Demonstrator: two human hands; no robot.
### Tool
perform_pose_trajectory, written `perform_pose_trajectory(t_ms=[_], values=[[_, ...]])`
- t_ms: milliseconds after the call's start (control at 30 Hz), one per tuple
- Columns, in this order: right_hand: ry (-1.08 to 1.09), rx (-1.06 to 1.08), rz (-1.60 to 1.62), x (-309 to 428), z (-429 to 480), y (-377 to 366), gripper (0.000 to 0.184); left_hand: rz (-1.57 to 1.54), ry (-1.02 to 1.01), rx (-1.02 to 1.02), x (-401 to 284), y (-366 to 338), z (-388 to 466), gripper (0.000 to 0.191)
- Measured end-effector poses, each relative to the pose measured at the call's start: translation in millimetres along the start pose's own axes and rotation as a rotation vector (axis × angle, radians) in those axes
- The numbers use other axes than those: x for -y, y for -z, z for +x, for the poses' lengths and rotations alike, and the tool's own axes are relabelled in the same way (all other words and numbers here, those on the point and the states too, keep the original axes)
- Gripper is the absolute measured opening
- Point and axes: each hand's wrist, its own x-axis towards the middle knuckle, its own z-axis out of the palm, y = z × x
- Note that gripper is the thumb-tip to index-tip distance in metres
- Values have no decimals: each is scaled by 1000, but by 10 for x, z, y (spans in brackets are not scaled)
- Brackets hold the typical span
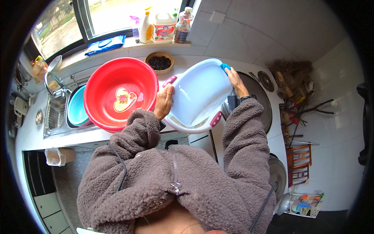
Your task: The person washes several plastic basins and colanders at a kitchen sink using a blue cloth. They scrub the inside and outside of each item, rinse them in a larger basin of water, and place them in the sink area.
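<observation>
A light blue plastic basin with a white rim and maroon handle grips is tilted over the counter. My left hand grips its left side, beside one of the maroon grips. At the basin's upper right rim, my right hand presses a small blue cloth against the edge. A large red plastic basin with a printed heart on its bottom stands just left of my left hand, partly over the sink. Part of the light blue basin's underside is hidden.
A turquoise colander sits in the steel sink. Behind the basins is a bowl of dark food. Bottles and a wipes pack line the windowsill. A large dark round lid lies to the right, near firewood.
</observation>
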Motion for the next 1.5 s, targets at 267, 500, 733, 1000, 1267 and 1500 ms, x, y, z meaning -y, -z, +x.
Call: perform_pose_trajectory(t_ms=[267, 500, 733, 1000, 1267, 1500], values=[[197, -269, -361, 594, -330, -203, 42, 6, 1, 40, -112, 188, 142, 44], [618, -460, -691, 1136, -829, -673, 34, 97, 69, 126, -420, 44, 375, 47], [982, -368, -799, 1278, -1413, -1196, 27, 75, 167, 109, -272, 70, 480, 68], [982, -282, -699, 1380, -1333, -1067, 27, 153, 26, -12, -243, 54, 231, 69], [511, -133, -686, 1378, -673, -597, 36, 238, -48, -72, -208, 42, 139, 52], [43, 14, -481, 936, 14, -218, 51, 95, -81, -106, -142, -24, 56, 46]])
